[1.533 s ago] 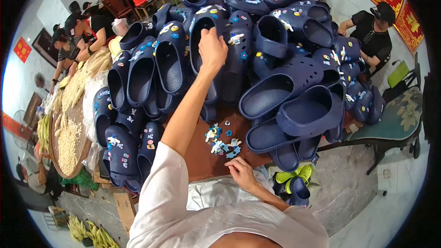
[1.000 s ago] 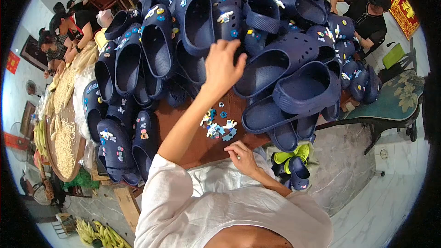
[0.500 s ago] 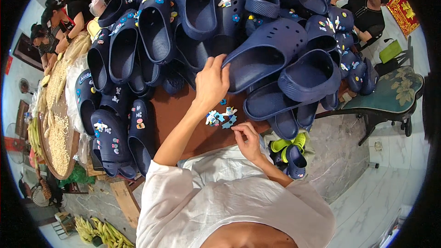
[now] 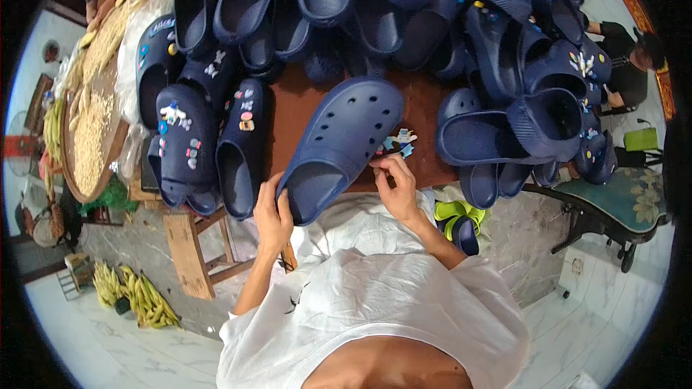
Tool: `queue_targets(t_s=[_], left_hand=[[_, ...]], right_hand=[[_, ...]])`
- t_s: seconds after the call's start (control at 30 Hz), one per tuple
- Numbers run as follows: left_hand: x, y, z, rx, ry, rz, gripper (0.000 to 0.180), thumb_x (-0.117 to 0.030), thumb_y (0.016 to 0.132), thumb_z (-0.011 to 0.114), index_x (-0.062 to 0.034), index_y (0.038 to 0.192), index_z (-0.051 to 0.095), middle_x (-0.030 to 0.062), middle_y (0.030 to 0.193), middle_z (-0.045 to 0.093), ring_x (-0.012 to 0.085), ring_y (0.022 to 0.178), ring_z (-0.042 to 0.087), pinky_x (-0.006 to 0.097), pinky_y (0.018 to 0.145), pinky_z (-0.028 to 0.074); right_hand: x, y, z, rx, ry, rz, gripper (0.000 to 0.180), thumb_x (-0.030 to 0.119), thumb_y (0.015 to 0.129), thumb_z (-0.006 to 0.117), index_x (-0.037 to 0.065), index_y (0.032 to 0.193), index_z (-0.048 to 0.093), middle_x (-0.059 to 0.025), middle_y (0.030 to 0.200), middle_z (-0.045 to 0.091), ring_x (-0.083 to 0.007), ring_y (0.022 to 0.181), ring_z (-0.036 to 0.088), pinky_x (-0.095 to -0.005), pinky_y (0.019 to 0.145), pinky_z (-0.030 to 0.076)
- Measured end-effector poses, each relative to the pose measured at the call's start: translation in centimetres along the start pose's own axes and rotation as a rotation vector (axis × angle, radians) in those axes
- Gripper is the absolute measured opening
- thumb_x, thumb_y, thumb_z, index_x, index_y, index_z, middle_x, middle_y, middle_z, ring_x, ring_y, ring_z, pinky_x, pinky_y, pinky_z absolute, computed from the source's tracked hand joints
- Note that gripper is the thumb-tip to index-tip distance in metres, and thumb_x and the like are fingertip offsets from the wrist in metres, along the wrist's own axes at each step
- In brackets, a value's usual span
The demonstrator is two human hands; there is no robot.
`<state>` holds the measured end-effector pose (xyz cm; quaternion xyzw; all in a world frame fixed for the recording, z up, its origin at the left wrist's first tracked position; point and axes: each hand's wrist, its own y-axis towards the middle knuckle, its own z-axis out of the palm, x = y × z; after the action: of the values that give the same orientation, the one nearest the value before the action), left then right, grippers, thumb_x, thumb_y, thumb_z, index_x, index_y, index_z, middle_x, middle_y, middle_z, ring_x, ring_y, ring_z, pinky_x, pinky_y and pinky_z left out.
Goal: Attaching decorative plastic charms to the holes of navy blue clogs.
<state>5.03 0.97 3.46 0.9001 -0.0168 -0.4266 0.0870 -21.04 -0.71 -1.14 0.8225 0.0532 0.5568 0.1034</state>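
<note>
The left hand's (image 4: 274, 220) fingers grasp a blue shoe (image 4: 335, 130) near its heel, over the desk (image 4: 427, 101); its visible holes are unfilled. Whether the right hand (image 4: 395, 189) pinches something, I cannot tell. Loose charms (image 4: 402, 141) remain beside; the decorated shoes (image 4: 186, 162) at left already carry some.

A tray (image 4: 110, 151) of pale kernels (image 4: 89, 155) and a wooden stool (image 4: 187, 256) stand left, a teal chair (image 4: 611, 200) right.

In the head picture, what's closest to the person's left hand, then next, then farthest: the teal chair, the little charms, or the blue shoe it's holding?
From the left hand:
1. Blue shoe: touching, its heel end in the grip.
2. Little charms: off to the right, on the table.
3. Teal chair: farthest, way over right.
</note>
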Motion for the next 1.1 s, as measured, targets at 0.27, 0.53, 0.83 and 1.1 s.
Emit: queue_targets(t_s=[0.27,0.53,0.83,1.1], left_hand=[[5.6,-11.4,1.9,-0.100,-0.042,-0.443,0.034,-0.016,0.100,0.047,0.0055,0.125,0.054,0.0285,0.112,0.064,0.0411,0.104,0.063,0.042,0.091,0.047],[5.9,-9.1,2.8,-0.063,-0.168,-0.528,0.039,-0.023,0.099,0.054,0.0042,0.127,0.054,0.0244,0.105,0.067,0.0316,0.097,0.066,0.038,0.086,0.050],[0.8,-6.6,0.8,-0.184,0.006,-0.155,0.036,-0.004,0.087,0.065,-0.0022,0.123,0.060,0.0165,0.112,0.056,0.0267,0.105,0.056,0.033,0.088,0.045],[-0.2,-3.5,5.2,0.076,-0.321,-0.139,0.038,0.002,0.087,0.059,-0.0012,0.125,0.058,0.0094,0.112,0.059,0.0217,0.104,0.057,0.032,0.088,0.047]], right_hand=[[2.2,0.2,4.7,0.333,0.065,0.036,0.029,0.001,0.089,0.062,0.000,0.117,0.056,-0.0138,0.114,0.055,-0.0264,0.091,0.065,-0.0344,0.076,0.056],[1.3,-0.2,5.0,0.420,-0.127,-0.025,0.038,0.008,0.088,0.063,0.002,0.124,0.052,-0.0147,0.116,0.052,-0.0321,0.105,0.059,-0.0413,0.087,0.049],[-2.5,0.7,-1.5,-0.060,-0.433,-0.007,0.025,0.006,0.089,0.060,0.005,0.114,0.061,-0.0153,0.112,0.059,-0.0335,0.108,0.056,-0.0427,0.094,0.044],[-4.3,2.5,-3.1,-0.043,-0.624,0.005,0.039,0.012,0.091,0.063,0.002,0.128,0.052,-0.0192,0.121,0.051,-0.0380,0.111,0.054,-0.0444,0.088,0.047]])
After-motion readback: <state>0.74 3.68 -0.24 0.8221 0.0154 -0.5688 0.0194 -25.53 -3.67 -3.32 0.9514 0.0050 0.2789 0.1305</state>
